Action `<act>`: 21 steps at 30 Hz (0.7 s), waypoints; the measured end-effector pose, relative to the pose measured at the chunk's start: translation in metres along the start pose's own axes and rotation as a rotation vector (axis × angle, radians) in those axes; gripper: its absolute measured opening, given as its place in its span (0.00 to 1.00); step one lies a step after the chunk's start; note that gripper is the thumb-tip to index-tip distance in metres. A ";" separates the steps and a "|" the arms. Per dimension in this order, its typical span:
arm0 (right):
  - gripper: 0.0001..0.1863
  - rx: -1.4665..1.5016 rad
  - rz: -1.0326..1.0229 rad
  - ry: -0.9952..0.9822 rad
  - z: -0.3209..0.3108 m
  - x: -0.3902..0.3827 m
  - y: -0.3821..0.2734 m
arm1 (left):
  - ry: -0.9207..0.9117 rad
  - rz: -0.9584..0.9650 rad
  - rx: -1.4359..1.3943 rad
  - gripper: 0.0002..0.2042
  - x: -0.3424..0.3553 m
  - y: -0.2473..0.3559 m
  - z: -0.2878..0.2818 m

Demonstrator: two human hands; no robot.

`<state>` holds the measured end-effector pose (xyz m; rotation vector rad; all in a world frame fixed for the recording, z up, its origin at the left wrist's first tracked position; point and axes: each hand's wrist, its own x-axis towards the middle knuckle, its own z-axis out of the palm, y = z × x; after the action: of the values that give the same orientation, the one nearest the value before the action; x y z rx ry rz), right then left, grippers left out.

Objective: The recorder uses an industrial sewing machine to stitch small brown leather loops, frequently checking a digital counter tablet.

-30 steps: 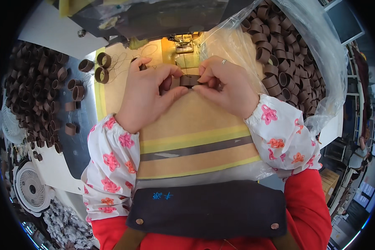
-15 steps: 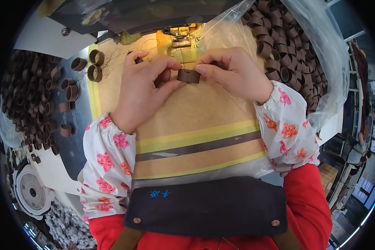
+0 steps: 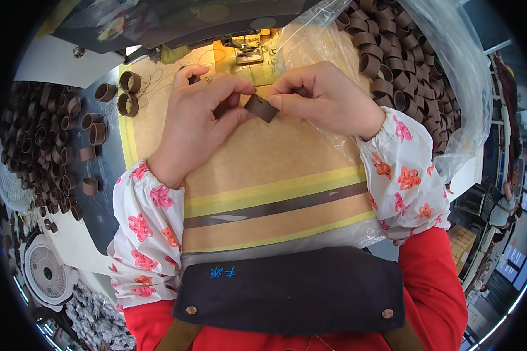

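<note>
Head view: brown band loop (image 3: 261, 109) at 12 o'clock from centre, tilted, between my hands. Left hand (image 3: 196, 120), at 10 o'clock, pinches near loop's 10 o'clock edge, thumb and index forward. Right hand (image 3: 328, 99), at 1 o'clock, pinches its 2 o'clock corner, fingers curled. Thread (image 3: 252, 79) runs toward sewing-machine foot (image 3: 249, 55). Step seems thread handling; next move likely calls for steady pinch.

Two blue characters (image 3: 224, 272) stand on the dark apron (image 3: 293, 295).
</note>
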<state>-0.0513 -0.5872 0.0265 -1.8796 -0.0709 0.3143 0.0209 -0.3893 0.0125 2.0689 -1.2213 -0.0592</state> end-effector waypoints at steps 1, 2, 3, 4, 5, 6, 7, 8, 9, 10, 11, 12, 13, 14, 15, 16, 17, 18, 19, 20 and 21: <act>0.11 -0.007 -0.001 -0.001 -0.001 -0.001 0.000 | -0.001 0.001 -0.004 0.13 0.001 0.000 0.000; 0.12 -0.014 -0.002 -0.002 -0.001 -0.001 -0.001 | -0.002 0.002 -0.008 0.13 0.001 0.001 0.000; 0.12 -0.011 0.002 0.000 -0.001 -0.001 -0.001 | -0.003 0.001 -0.010 0.13 0.001 0.002 0.000; 0.12 -0.009 0.007 0.000 0.000 -0.001 -0.001 | -0.003 0.000 -0.007 0.13 0.001 0.002 0.000; 0.12 -0.007 0.011 0.001 0.001 -0.001 -0.001 | -0.003 -0.002 -0.004 0.13 0.001 0.002 0.000; 0.11 -0.001 0.017 -0.009 0.001 -0.002 0.000 | -0.003 -0.002 -0.003 0.13 0.001 0.002 0.000; 0.10 0.004 0.022 -0.020 0.001 -0.002 0.000 | -0.001 0.001 -0.003 0.13 0.000 0.002 0.000; 0.10 0.010 0.027 -0.031 0.002 -0.002 0.001 | 0.000 0.003 -0.003 0.13 0.000 0.003 0.000; 0.10 0.016 0.026 -0.034 0.003 -0.002 0.001 | 0.002 0.004 -0.002 0.13 -0.001 0.002 0.000; 0.09 0.022 0.025 -0.037 0.004 -0.002 0.001 | 0.004 0.002 -0.003 0.13 -0.002 0.002 -0.001; 0.09 0.028 0.025 -0.041 0.005 -0.002 0.001 | 0.006 0.000 -0.005 0.12 -0.003 0.002 -0.001; 0.09 0.025 0.016 -0.032 0.006 -0.002 0.001 | 0.009 0.000 -0.007 0.12 -0.004 0.001 -0.001; 0.09 0.022 0.008 -0.021 0.008 -0.002 0.001 | 0.009 -0.004 -0.012 0.12 -0.004 0.000 -0.001; 0.09 0.020 -0.001 -0.009 0.010 -0.002 0.002 | 0.008 -0.006 -0.018 0.12 -0.005 0.000 -0.001; 0.09 0.031 -0.018 0.002 0.011 -0.002 0.000 | 0.009 -0.005 -0.014 0.11 -0.004 0.001 -0.003; 0.09 0.042 -0.035 0.018 0.012 -0.002 -0.001 | 0.003 -0.015 -0.008 0.11 -0.004 0.002 -0.004; 0.09 0.054 -0.052 0.038 0.013 -0.003 -0.002 | -0.006 -0.021 -0.002 0.11 -0.006 0.005 -0.005; 0.09 0.001 -0.079 0.035 0.013 -0.003 0.000 | -0.022 0.000 -0.004 0.10 -0.001 0.006 -0.003; 0.09 -0.068 -0.092 0.055 0.011 -0.005 0.001 | -0.015 0.013 0.022 0.10 0.004 0.008 0.001; 0.09 -0.135 -0.098 0.083 0.009 -0.007 0.002 | -0.011 0.032 0.044 0.09 0.004 0.008 0.002; 0.10 -0.152 -0.128 0.123 0.009 -0.009 0.002 | -0.007 0.054 0.062 0.09 0.005 0.008 0.004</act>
<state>-0.0622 -0.5812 0.0238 -2.0303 -0.1340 0.1070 0.0164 -0.3975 0.0161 2.0889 -1.2982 -0.0038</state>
